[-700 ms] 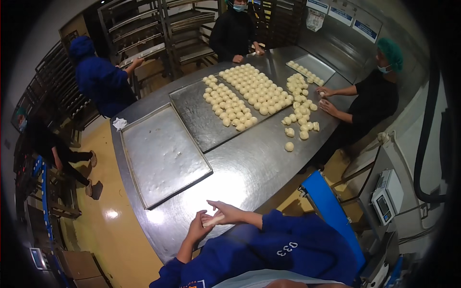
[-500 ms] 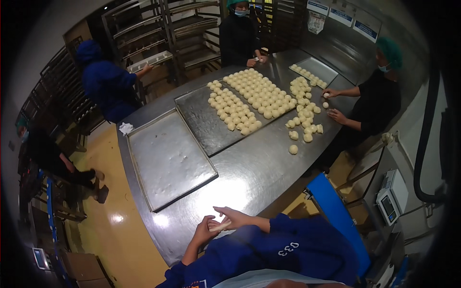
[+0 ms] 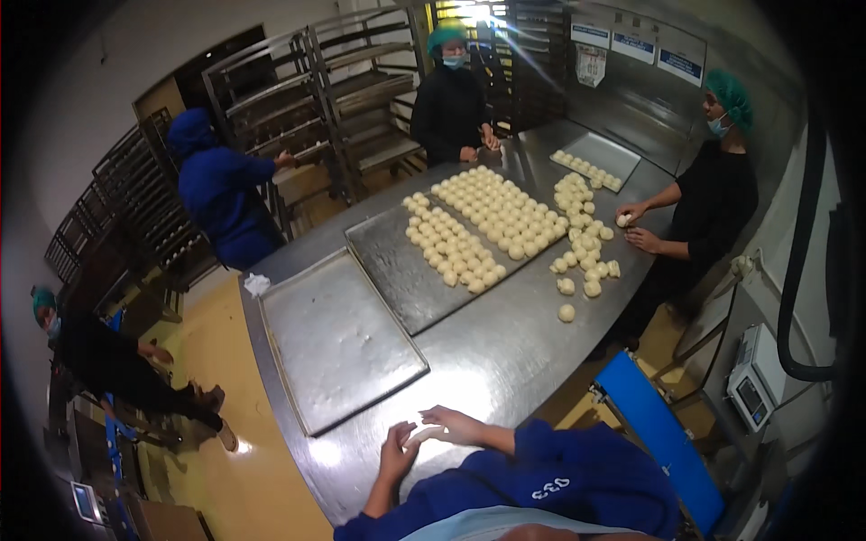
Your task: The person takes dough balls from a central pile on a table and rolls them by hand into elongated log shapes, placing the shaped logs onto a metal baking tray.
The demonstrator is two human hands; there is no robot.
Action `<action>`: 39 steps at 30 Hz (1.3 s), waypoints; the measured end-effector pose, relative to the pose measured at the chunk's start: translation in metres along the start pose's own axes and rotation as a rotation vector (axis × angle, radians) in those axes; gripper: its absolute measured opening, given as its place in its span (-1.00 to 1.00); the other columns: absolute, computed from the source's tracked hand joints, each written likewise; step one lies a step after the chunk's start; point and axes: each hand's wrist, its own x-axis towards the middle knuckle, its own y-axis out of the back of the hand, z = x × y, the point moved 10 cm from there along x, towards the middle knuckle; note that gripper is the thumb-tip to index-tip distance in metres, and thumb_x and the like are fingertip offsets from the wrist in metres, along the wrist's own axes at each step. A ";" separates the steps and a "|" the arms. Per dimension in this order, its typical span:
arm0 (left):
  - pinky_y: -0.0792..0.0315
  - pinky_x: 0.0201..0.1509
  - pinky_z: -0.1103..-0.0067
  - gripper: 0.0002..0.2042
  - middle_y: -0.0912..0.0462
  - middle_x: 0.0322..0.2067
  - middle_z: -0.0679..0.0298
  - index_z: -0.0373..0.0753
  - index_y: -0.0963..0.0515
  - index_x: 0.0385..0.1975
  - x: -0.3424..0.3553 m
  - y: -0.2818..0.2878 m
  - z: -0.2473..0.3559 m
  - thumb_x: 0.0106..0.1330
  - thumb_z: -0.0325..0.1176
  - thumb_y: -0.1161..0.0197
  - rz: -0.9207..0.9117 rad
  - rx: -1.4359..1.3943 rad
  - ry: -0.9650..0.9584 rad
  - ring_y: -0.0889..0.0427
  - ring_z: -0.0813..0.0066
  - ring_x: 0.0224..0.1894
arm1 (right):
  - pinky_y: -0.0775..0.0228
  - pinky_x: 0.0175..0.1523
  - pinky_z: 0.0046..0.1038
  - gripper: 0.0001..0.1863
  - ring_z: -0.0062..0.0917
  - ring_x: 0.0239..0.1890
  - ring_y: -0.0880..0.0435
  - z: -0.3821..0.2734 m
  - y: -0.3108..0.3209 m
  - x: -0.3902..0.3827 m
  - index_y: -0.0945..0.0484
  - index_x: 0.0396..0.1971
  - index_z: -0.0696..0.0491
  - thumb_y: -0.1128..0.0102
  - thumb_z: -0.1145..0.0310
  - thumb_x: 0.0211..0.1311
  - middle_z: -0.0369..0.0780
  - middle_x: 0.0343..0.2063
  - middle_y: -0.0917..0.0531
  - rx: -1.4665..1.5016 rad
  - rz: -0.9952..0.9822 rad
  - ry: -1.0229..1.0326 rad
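Note:
My left hand (image 3: pixel 395 453) and my right hand (image 3: pixel 458 426) are close together over the near end of the steel table (image 3: pixel 487 370), both fingering a pale, thin strip of what looks like dough (image 3: pixel 424 437), partly hidden by the fingers. Just beyond them lies a shallow metal tray (image 3: pixel 338 335) with a crumpled white cloth (image 3: pixel 257 285) at its far-left corner. Farther on, a darker tray (image 3: pixel 392 288) bears rows of dough balls (image 3: pixel 501 212), with loose balls (image 3: pixel 591 270) to its right and a smaller tray (image 3: pixel 613 149) of balls behind.
Co-workers stand at the far end (image 3: pixel 451 108), right side (image 3: pixel 704 198), left beside a rack (image 3: pixel 221 194), and far left (image 3: pixel 99 361). Metal racks (image 3: pixel 361 90) line the back. At my right are a blue conveyor (image 3: pixel 654 433) and a scale (image 3: pixel 753 379).
The whole scene sits lower in the picture as the view shifts. The left co-worker's tray has moved into the rack. My hands still hold the strip, fingers slightly rearranged.

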 end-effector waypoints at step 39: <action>-0.57 0.13 0.45 -0.34 -0.66 -0.06 -0.01 -0.36 -0.27 0.27 -0.033 -0.012 -0.017 0.18 -0.52 -0.45 -0.169 0.102 0.131 -0.68 0.29 0.02 | -0.47 0.13 -0.37 -0.15 -0.20 -0.01 -0.65 0.012 -0.041 -0.001 -0.26 0.36 0.26 -0.36 0.02 0.26 0.09 0.05 -0.57 -0.100 -0.239 -0.066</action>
